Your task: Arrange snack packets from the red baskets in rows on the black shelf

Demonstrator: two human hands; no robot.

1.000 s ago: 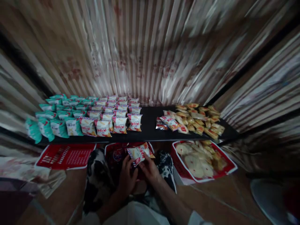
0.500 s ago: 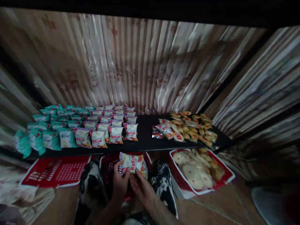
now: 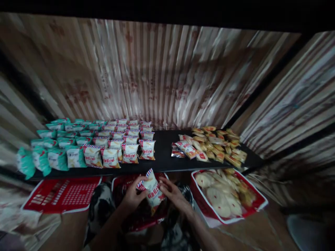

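Note:
Between my hands is a white snack bag [image 3: 154,191] with red lettering and a striped blue, white and red edge, held tilted above a red basket [image 3: 138,226]. My left hand [image 3: 134,193] pinches its left side near the striped edge. On the right side, the fingers of my right hand [image 3: 171,191] are closed against the bag. Rows of matching white bags [image 3: 130,153] stand on the black shelf [image 3: 162,162] just beyond, beside rows of teal bags [image 3: 57,158].
A loose pile of yellow packets [image 3: 216,150] lies on the shelf's right, with a few white bags [image 3: 186,148] at its edge. A red basket of pale round packs [image 3: 220,198] stands at the lower right; another red basket [image 3: 68,195] is at the left. Striped sheeting hangs behind.
The snack bag has turned from lying sideways to nearly upright. My right hand has risen from beneath it to its right side; my left hand still grips the left side.

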